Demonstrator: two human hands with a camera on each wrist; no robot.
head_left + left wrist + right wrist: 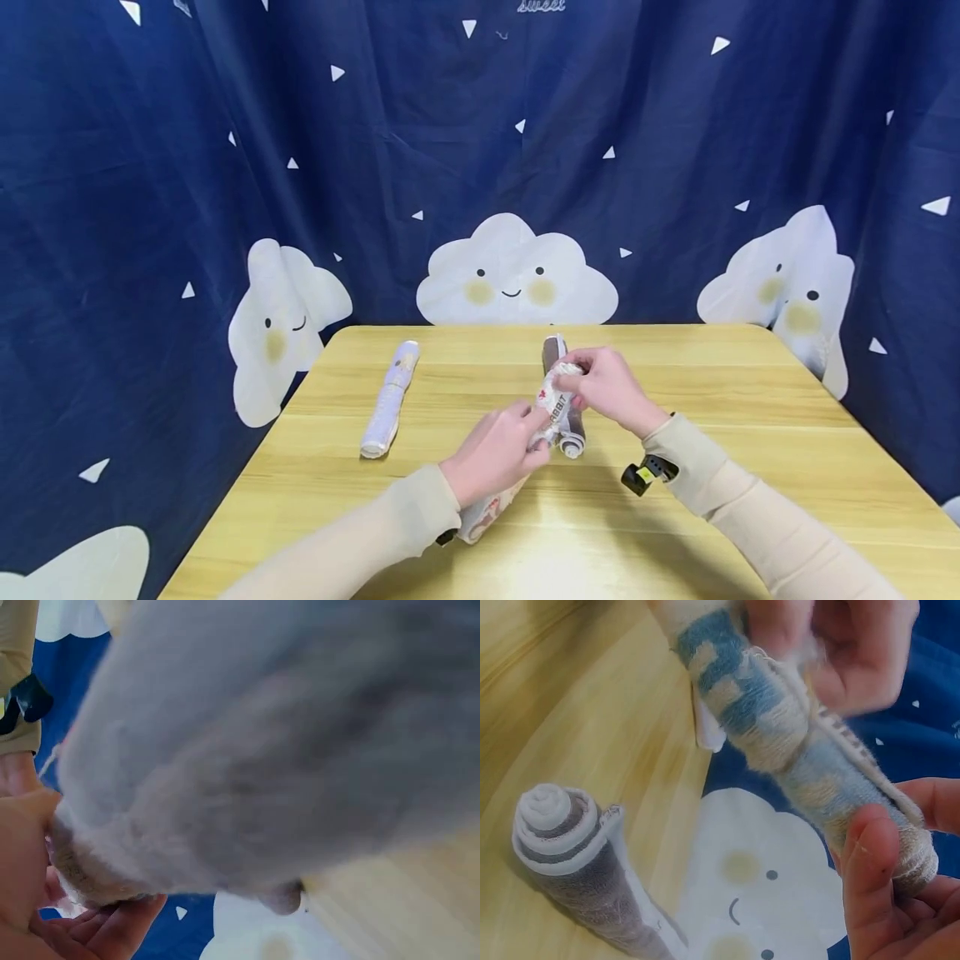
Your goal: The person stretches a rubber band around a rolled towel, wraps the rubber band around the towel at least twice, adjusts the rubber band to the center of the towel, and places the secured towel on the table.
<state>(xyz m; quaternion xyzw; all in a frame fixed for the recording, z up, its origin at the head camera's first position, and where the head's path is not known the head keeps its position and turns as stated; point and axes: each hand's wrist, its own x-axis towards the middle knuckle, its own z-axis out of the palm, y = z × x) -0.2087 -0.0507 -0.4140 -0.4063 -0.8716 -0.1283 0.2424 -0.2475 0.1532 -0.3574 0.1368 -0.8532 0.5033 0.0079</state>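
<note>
Both hands hold one rolled towel (557,407) in the air, pale with a RABBIT print and a red mark. My right hand (609,390) pinches its far end between thumb and fingers, seen closely in the right wrist view, where blue and beige patches show on the roll (757,709). Nearer to me, my left hand (501,446) grips the roll around its middle. The near part slants down past the left wrist and fills the left wrist view as a blurred grey mass (247,772). Behind the held roll lies a brown and white rolled towel (573,429), partly covered by it.
A lilac rolled towel (390,400) lies on the left of the wooden table (712,375). Behind the table hangs a dark blue curtain (450,117) with white clouds and triangles. A black band with a small device (651,473) is on the right wrist.
</note>
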